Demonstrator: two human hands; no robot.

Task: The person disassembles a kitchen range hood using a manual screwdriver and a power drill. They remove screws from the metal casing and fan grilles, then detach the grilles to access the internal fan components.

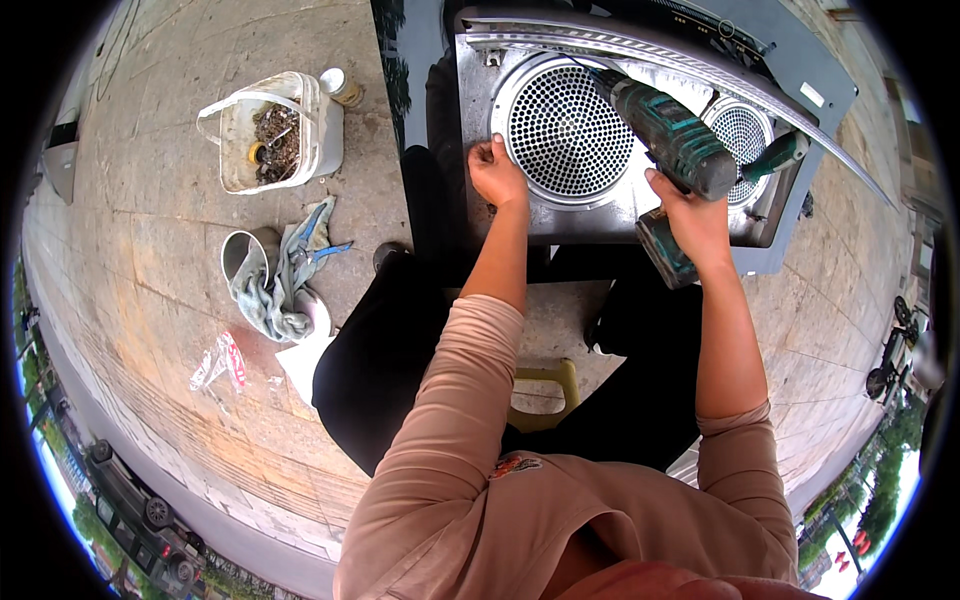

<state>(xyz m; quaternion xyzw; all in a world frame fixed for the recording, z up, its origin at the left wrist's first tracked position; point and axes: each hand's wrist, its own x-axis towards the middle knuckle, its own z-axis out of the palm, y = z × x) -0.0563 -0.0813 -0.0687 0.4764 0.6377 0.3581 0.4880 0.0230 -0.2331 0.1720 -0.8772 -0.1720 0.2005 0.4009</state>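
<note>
My right hand [692,222] grips a teal-and-black cordless drill [672,130] by its handle. The drill's thin bit reaches up and left to the upper edge of a large round perforated grille [570,130]. This grille is set in the metal panel [625,215] of an appliance that looks like a range hood. A second round grille [738,135] lies partly behind the drill. At the left rim of the large grille, my left hand [498,172] has its fingers curled closed; what they hold, if anything, is hidden. A teal-and-black tool handle [778,157] lies to the right of the drill.
A curved metal strip [690,62] crosses the panel's far side. On the paved ground to the left stand a white bucket [328,150] with debris, a small jar [342,88], and a metal pot [245,250] beside grey cloth [270,305] and blue-handled pliers [325,250]. A yellow-green stool [560,385] is beneath me.
</note>
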